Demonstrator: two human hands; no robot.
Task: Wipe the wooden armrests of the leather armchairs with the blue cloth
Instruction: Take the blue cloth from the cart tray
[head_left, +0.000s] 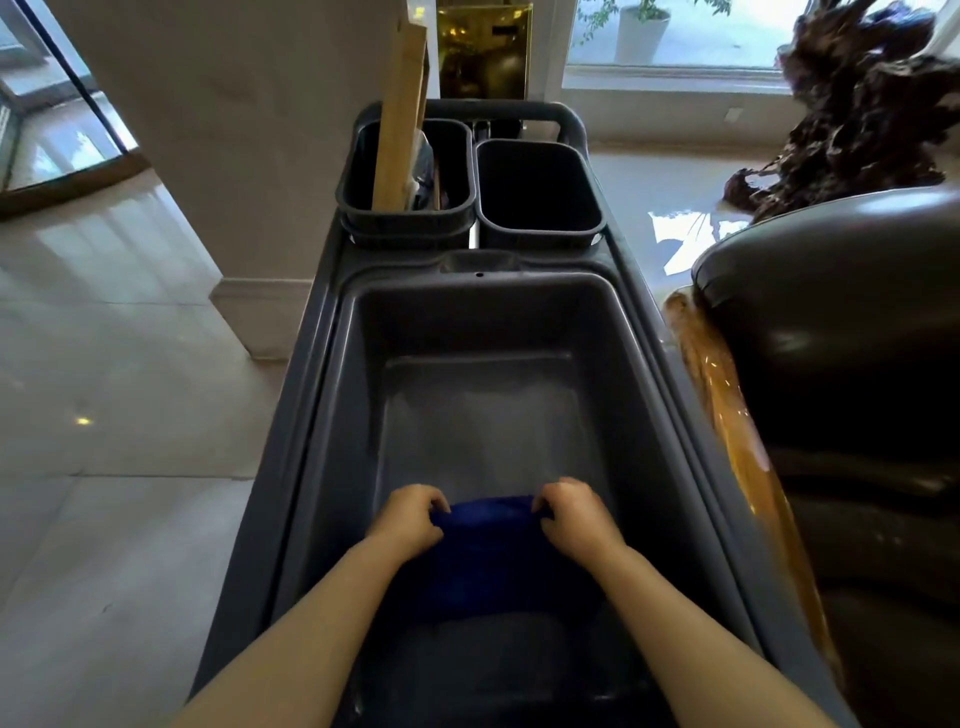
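Observation:
A dark blue cloth hangs inside the big grey tub of a cleaning cart, held up by its top edge. My left hand pinches the cloth's left corner and my right hand pinches its right corner. To the right of the cart stands a dark leather armchair. Its glossy wooden armrest runs along the cart's side, apart from both hands.
Two small black bins sit at the cart's far end: the left bin holds a wooden board, the right bin looks empty. A beige pillar stands to the left. A dark root sculpture sits far right on polished tile floor.

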